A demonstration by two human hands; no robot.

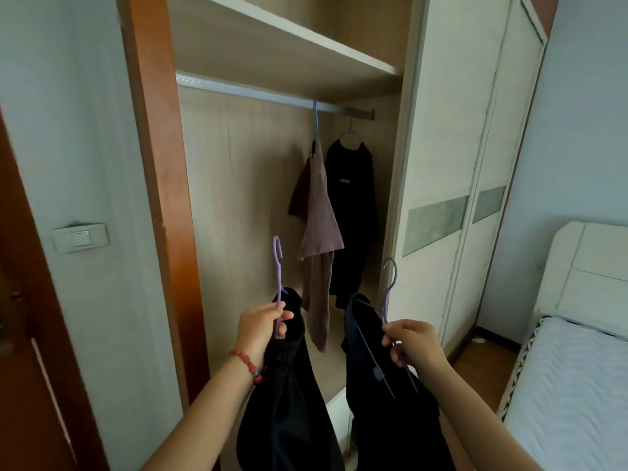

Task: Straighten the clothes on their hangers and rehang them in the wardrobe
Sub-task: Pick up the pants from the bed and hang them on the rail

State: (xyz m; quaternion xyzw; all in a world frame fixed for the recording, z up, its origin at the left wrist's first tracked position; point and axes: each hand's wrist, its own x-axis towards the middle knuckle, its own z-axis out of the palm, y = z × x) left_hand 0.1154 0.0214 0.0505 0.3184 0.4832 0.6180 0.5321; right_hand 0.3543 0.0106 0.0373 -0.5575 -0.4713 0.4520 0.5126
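Purple hangers (278, 266), apparently pinched, in both raised hands (260, 326).

Setting: home bedroom. Evidence: built-in wardrobe (238, 185) open, wood-grain interior, shelf (282, 39) above hanging rail (258, 93). Two garments on blue hangers on rail: brown garment (317, 212), black t-shirt (353, 198). Cream sliding wardrobe doors (452, 158) with green inset panels to right. Bed (571, 385) with white headboard (584, 266) at far right. Wall light switch (81, 237) beside brown room door (30, 334) at left.
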